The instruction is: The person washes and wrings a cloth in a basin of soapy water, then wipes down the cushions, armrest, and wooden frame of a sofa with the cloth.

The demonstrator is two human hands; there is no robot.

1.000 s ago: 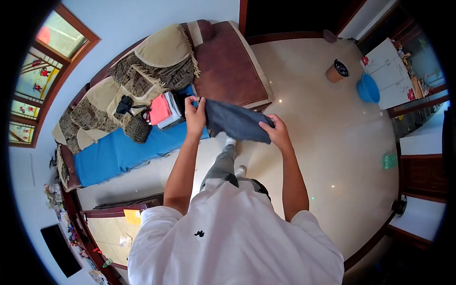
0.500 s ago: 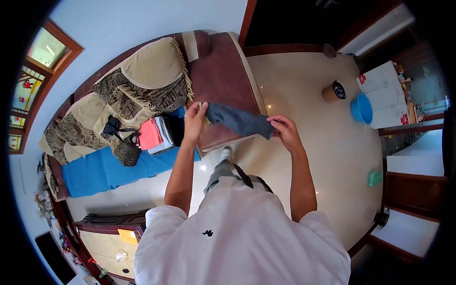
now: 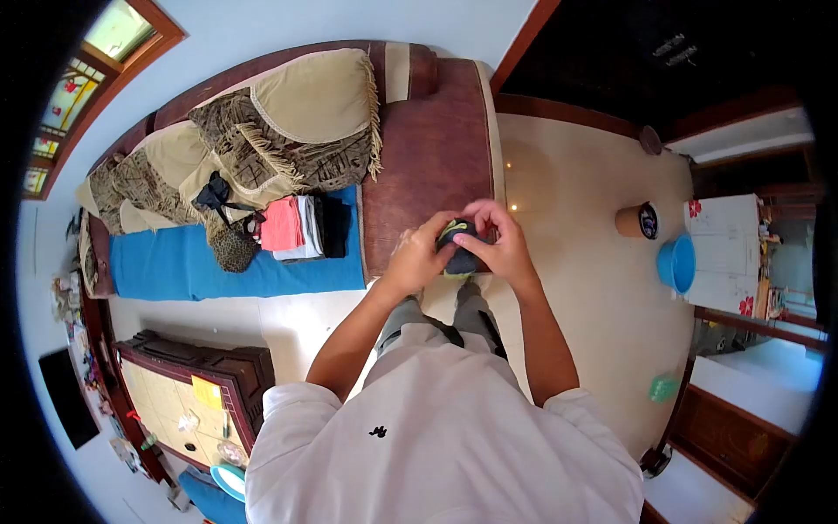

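A dark grey piece of cloth with yellow-green trim (image 3: 460,262) is bunched up between my two hands, over the front end of the sofa's maroon section. My left hand (image 3: 421,256) grips it from the left, and my right hand (image 3: 504,248) pinches it from the right, with the fingers of both close together. Its exact kind of garment cannot be made out. To the left, a stack of folded clothes, with a coral one (image 3: 281,224) and a white one (image 3: 308,229), lies on the blue seat cover (image 3: 166,266).
Beside the stack are a black strappy item (image 3: 212,194) and a leopard-print item (image 3: 232,249). Patterned fringed throws (image 3: 253,144) drape the maroon sofa (image 3: 432,144). A low table (image 3: 144,384) stands at lower left. A blue basin (image 3: 676,264) and a bin (image 3: 630,222) are on the floor at right.
The cloth was stretched out flat between my hands and is now bunched into a compact bundle. My hands have come together. The view has shifted, so the sofa sits further right.
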